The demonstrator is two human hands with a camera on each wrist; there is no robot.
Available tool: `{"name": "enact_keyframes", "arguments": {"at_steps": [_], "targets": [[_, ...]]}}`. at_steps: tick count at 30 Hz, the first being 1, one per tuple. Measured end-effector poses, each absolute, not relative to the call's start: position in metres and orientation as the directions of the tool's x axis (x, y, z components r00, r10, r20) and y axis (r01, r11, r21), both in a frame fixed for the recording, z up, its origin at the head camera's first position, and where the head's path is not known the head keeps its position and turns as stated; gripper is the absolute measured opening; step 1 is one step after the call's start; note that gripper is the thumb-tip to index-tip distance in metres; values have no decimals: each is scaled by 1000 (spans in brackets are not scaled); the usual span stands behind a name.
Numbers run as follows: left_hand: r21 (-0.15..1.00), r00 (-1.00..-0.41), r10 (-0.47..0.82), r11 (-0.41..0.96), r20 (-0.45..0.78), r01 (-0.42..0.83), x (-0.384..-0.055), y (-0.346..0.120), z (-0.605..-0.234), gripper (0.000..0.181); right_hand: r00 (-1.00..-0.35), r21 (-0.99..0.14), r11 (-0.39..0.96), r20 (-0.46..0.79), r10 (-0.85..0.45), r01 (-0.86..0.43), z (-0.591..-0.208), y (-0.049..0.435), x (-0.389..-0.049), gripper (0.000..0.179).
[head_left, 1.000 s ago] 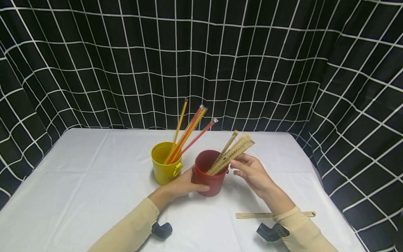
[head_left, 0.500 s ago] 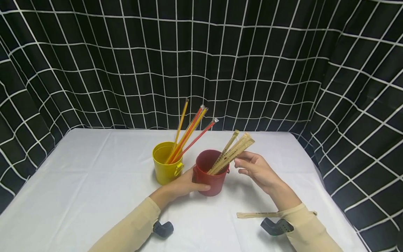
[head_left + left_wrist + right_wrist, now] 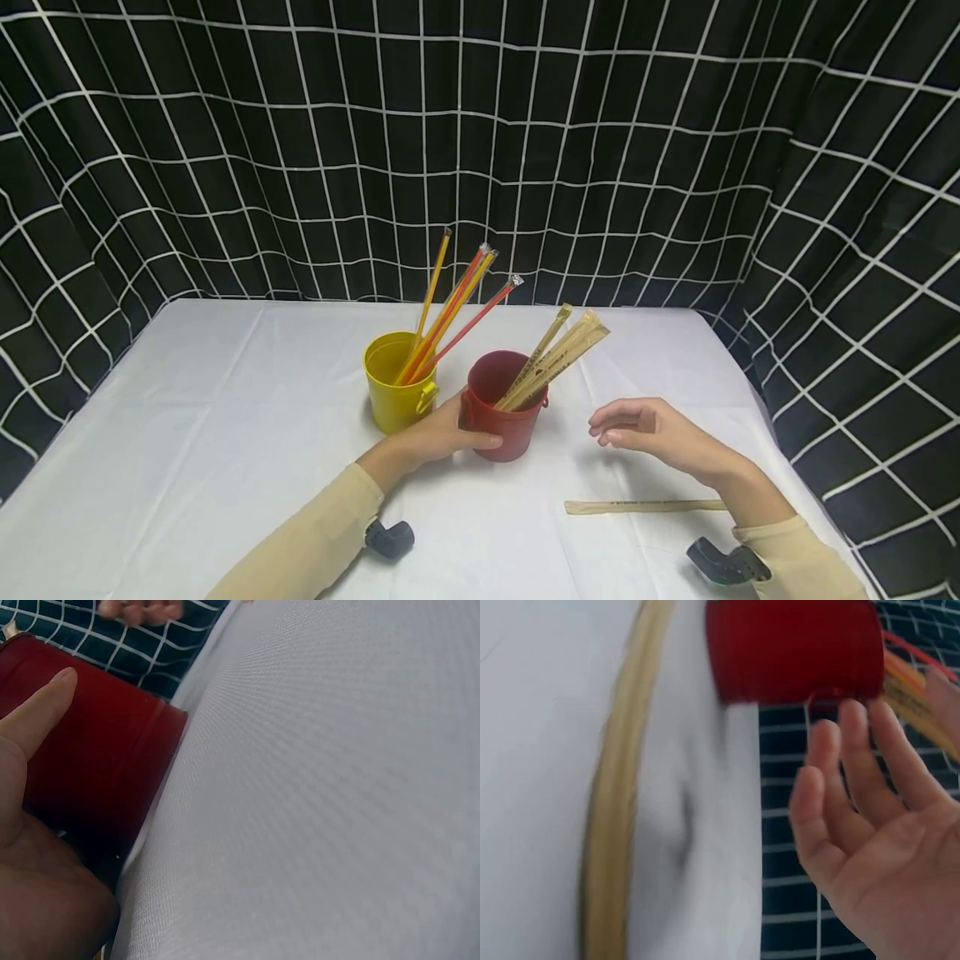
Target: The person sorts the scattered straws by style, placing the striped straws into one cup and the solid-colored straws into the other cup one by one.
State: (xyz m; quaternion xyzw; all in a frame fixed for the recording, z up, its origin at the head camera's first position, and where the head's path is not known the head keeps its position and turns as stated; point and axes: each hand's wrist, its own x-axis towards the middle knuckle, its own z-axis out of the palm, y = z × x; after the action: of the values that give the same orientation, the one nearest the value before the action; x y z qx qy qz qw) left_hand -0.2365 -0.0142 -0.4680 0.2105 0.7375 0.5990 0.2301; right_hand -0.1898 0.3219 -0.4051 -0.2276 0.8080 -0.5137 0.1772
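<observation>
My left hand [image 3: 427, 437] grips the side of a small red bucket [image 3: 517, 432], thumb across its front; the other fingers are hidden behind it. Several slim sticks in tan printed paper wrappers [image 3: 564, 357] lean out of the bucket toward the right. To the right of the bucket, my right hand [image 3: 667, 435] hovers over the table with loosely bent fingers and nothing in it. Below it, one more paper-wrapped stick [image 3: 637, 507] lies flat on the cloth. The right wrist view shows the open palm and this loose stick [image 3: 619, 795].
A yellow bucket [image 3: 386, 404] stands just left of the red one, holding several long orange, yellow and red sticks [image 3: 450, 312] in clear wrap with crimped ends. White cloth [image 3: 225, 433] covers the table. A black curtain with white grid lines [image 3: 480, 150] hangs behind and at both sides.
My right hand has left the paper-wrapped sticks in the red bucket and moved right and toward me, exposing more of the loose stick. The left hand still holds the bucket.
</observation>
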Motion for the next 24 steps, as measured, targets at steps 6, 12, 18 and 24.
{"name": "enact_keyframes", "arguments": {"at_steps": [6,12,18,24], "targets": [[982,-802,593,183,-74,45,-237,-14,-467,85,-723,-916,316,-42,-690,-249,-423,355,-182,34],[986,-795,602,163,-69,39,-238,-15,-466,84,-671,-890,363,-93,-736,-275,-435,364,-180,29],[980,-800,594,195,-84,42,-237,-16,-465,86,-674,-825,439,-98,-732,-356,-440,360,-180,24],[982,-799,597,186,-77,45,-237,-16,-466,87,-709,-794,476,-83,-701,-378,-441,353,-176,17]]}}
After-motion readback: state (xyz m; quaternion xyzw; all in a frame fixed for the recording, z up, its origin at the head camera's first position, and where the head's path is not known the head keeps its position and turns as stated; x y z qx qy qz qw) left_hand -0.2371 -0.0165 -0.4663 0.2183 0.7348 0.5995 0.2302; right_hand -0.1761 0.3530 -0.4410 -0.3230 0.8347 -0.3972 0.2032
